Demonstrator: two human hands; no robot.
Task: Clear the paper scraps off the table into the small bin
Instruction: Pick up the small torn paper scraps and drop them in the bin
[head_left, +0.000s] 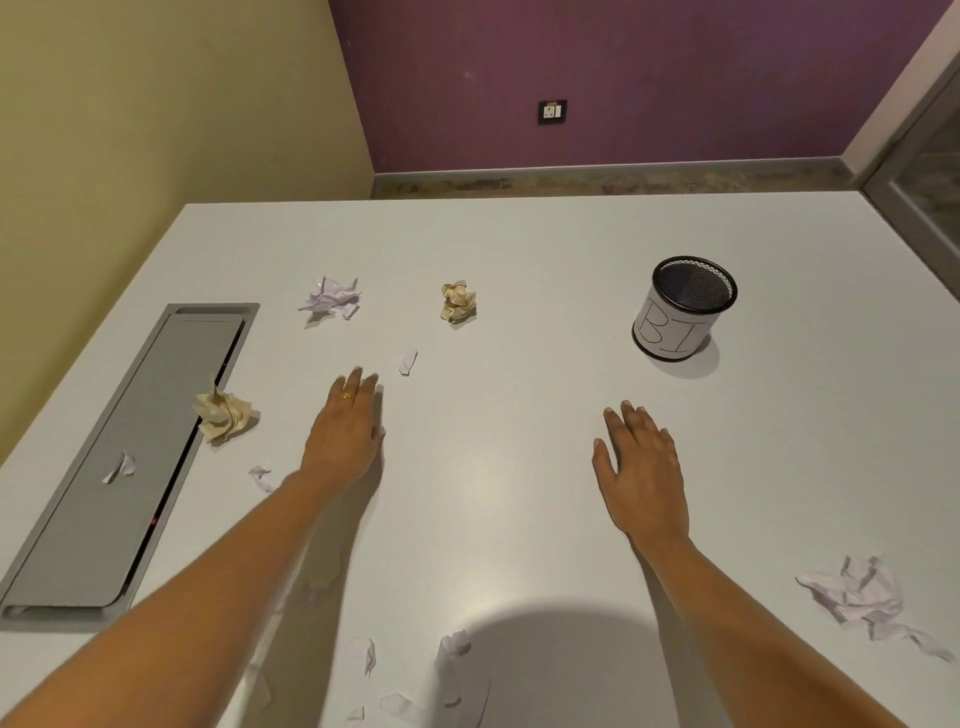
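Two hands are spread flat, holding nothing: left hand (345, 431) and right hand (641, 467), over the smooth white table (519, 249). One round black mesh bin (685, 306) stands at 2 o'clock. Four crumpled wads: tan wads (460, 301) at 12 and 9, lilac wads (332, 296) at 11 and 4. At least six thin torn scraps (408, 361), mostly at 6.

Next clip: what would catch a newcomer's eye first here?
Two open hands, the left hand and right hand, spread over the middle of the white table. Far right stands the small black mesh bin, upright. Crumpled scraps lie scattered: a tan ball at the far middle, a big lilac wad near right.
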